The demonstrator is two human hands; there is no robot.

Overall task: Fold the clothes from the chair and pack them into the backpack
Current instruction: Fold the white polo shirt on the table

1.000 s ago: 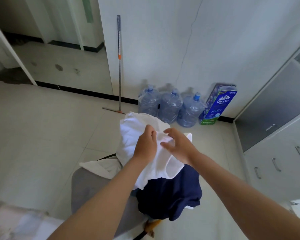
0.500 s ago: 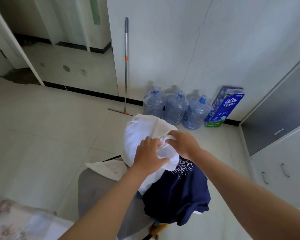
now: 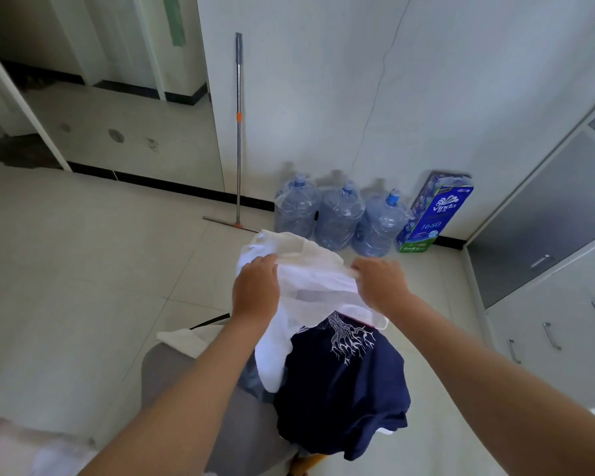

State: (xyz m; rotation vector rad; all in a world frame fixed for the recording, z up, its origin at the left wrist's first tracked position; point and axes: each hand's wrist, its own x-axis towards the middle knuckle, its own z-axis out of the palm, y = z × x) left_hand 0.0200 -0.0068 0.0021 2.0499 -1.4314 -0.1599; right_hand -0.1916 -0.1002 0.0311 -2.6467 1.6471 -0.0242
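Note:
A white garment (image 3: 310,280) is lifted above the grey chair (image 3: 172,379). My left hand (image 3: 256,290) grips its left edge and my right hand (image 3: 380,285) pinches its right edge, so the cloth is stretched between them. Under it a navy T-shirt (image 3: 340,389) with a white tree-root print hangs over the chair. Another white cloth (image 3: 182,338) lies on the chair's left side. No backpack is in view.
Three large water bottles (image 3: 337,218) and a blue tissue pack (image 3: 433,214) stand against the wall ahead. A floor squeegee (image 3: 238,132) leans on the wall. Grey cabinets (image 3: 547,286) line the right side. A patterned surface (image 3: 11,448) shows at the bottom left.
My hands, close together on the bunched white garment before, have moved apart and spread it open. More of the navy shirt's print shows beneath.

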